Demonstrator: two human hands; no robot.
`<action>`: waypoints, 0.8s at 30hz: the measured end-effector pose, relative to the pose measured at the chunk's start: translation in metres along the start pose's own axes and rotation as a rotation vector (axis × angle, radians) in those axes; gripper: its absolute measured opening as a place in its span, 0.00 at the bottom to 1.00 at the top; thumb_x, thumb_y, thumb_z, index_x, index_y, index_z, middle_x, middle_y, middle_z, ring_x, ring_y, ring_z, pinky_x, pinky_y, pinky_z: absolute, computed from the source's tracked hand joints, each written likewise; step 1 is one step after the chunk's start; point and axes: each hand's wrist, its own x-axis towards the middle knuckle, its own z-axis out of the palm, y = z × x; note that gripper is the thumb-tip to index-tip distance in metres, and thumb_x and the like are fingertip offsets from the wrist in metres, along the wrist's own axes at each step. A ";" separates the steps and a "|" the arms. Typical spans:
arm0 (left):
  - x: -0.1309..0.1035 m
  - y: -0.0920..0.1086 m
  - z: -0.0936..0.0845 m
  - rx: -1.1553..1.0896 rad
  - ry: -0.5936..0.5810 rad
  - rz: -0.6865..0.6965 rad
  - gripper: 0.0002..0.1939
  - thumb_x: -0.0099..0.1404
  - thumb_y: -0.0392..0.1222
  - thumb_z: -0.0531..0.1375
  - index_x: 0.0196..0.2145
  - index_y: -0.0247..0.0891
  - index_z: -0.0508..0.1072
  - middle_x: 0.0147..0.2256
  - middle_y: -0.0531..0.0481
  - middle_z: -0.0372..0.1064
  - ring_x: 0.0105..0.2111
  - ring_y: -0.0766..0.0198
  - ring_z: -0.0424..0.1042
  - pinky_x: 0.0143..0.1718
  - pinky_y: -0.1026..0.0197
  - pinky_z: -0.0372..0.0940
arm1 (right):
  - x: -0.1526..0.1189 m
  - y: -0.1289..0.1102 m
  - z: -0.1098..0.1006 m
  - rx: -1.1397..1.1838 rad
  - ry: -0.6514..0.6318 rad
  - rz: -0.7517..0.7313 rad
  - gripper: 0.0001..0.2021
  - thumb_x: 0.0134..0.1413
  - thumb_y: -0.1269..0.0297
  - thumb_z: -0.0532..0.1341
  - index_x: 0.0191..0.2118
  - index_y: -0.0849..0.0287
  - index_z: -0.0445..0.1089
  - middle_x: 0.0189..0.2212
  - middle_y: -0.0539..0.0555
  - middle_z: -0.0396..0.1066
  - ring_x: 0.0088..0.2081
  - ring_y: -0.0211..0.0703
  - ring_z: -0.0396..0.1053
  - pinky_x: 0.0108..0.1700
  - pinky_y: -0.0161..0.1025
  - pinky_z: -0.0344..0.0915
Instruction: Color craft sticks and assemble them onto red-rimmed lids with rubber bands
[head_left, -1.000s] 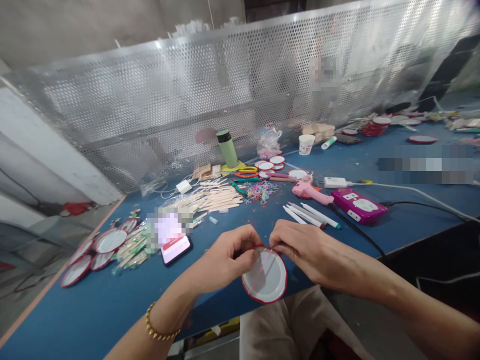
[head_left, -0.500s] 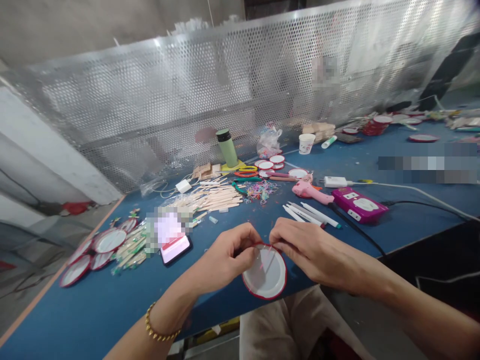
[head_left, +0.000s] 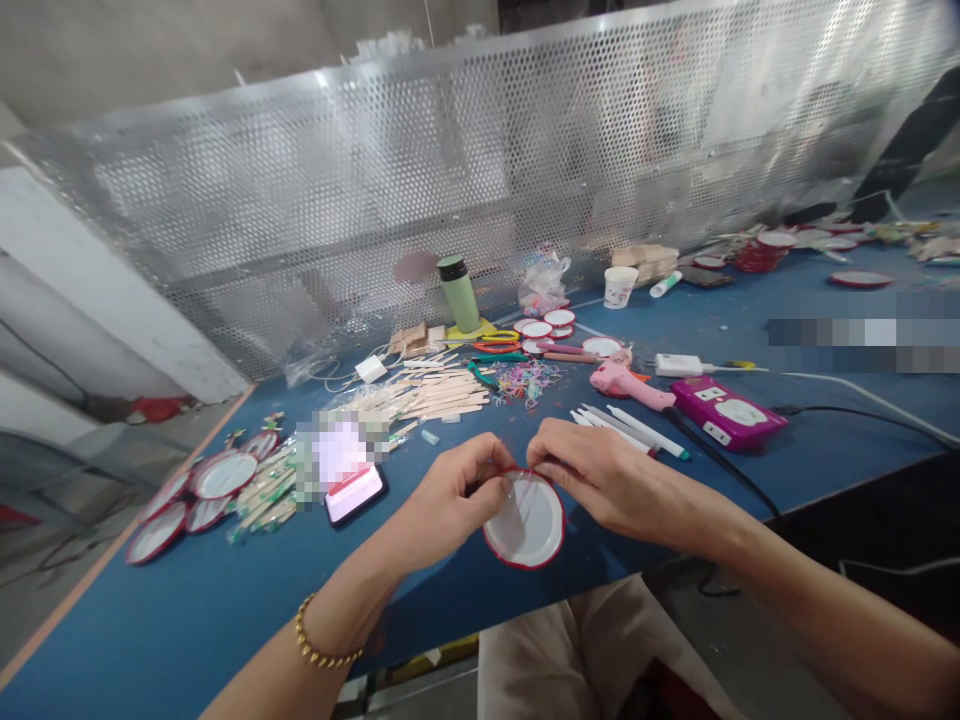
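Note:
A round white disc with a red rim (head_left: 528, 525) is held near the table's front edge. My left hand (head_left: 466, 487) pinches its upper left edge between thumb and fingers. At the disc's top edge, my right hand (head_left: 581, 465) has its fingers pressed together on a thin reddish strand, too small to make out well. Just beyond my right hand lie several white pens (head_left: 637, 430). A pink glue gun (head_left: 626, 382) rests behind them, and a pile of coloured small bands (head_left: 529, 382) lies past my hands.
A lit phone (head_left: 356, 495), wooden sticks (head_left: 442, 395) and red-rimmed discs (head_left: 225, 474) lie to the left. Farther back stand a green bottle (head_left: 460, 298) and a paper cup (head_left: 620, 288). A purple power box (head_left: 727, 412) with cables sits on the right.
Both hands and the disc have shifted slightly up and left in view. My right hand's fingers have moved closer to my left hand. The camera view has shifted a little.

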 end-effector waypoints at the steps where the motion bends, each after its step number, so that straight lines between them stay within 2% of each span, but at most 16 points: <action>1: 0.000 0.000 0.000 -0.002 0.000 0.000 0.03 0.63 0.38 0.52 0.32 0.37 0.62 0.22 0.59 0.56 0.23 0.71 0.54 0.23 0.68 0.50 | 0.000 0.001 0.000 0.009 -0.001 0.004 0.08 0.62 0.75 0.52 0.34 0.59 0.65 0.32 0.51 0.68 0.32 0.38 0.66 0.36 0.35 0.60; 5: 0.000 0.001 0.002 -0.012 0.019 0.000 0.03 0.63 0.39 0.52 0.32 0.37 0.62 0.21 0.60 0.55 0.22 0.71 0.53 0.22 0.68 0.50 | 0.000 0.003 0.001 0.054 0.009 0.007 0.08 0.63 0.74 0.51 0.35 0.58 0.65 0.32 0.51 0.69 0.32 0.38 0.67 0.36 0.35 0.61; 8: 0.000 0.001 0.003 0.001 0.059 0.004 0.03 0.63 0.39 0.52 0.32 0.38 0.62 0.20 0.61 0.52 0.20 0.71 0.51 0.21 0.68 0.48 | -0.002 0.006 0.003 0.067 0.067 -0.001 0.08 0.63 0.73 0.51 0.36 0.59 0.66 0.31 0.52 0.70 0.32 0.38 0.67 0.35 0.35 0.62; 10: -0.001 0.002 0.006 0.016 0.115 0.015 0.04 0.63 0.40 0.53 0.33 0.38 0.63 0.19 0.61 0.53 0.20 0.71 0.52 0.21 0.68 0.49 | -0.004 0.007 0.004 0.055 0.141 0.009 0.09 0.63 0.73 0.51 0.36 0.59 0.67 0.31 0.53 0.70 0.32 0.39 0.67 0.35 0.35 0.62; 13: -0.004 0.002 0.014 0.012 0.260 0.008 0.05 0.63 0.41 0.53 0.33 0.37 0.65 0.19 0.60 0.53 0.20 0.70 0.53 0.21 0.68 0.50 | -0.009 0.005 0.006 0.065 0.238 0.084 0.10 0.64 0.71 0.51 0.37 0.59 0.69 0.31 0.53 0.72 0.32 0.40 0.69 0.35 0.36 0.62; 18: -0.009 -0.001 0.037 -0.021 0.551 -0.077 0.08 0.62 0.44 0.54 0.31 0.37 0.66 0.19 0.60 0.54 0.19 0.70 0.55 0.21 0.67 0.53 | -0.010 0.002 0.015 0.253 0.158 0.254 0.12 0.66 0.65 0.50 0.42 0.58 0.70 0.25 0.50 0.73 0.27 0.40 0.70 0.31 0.35 0.63; 21: -0.009 -0.009 0.050 -0.070 0.634 -0.149 0.08 0.61 0.44 0.54 0.32 0.37 0.66 0.17 0.60 0.57 0.18 0.69 0.58 0.20 0.68 0.53 | -0.004 0.008 0.023 0.282 0.130 0.265 0.11 0.64 0.67 0.51 0.40 0.59 0.71 0.29 0.52 0.75 0.31 0.41 0.72 0.33 0.35 0.63; 24: -0.007 -0.016 0.055 -0.141 0.657 -0.204 0.08 0.61 0.46 0.54 0.32 0.38 0.65 0.16 0.60 0.58 0.16 0.71 0.57 0.18 0.69 0.52 | 0.004 0.018 0.031 0.241 0.103 0.228 0.11 0.63 0.69 0.52 0.38 0.60 0.71 0.33 0.54 0.77 0.35 0.42 0.74 0.36 0.35 0.64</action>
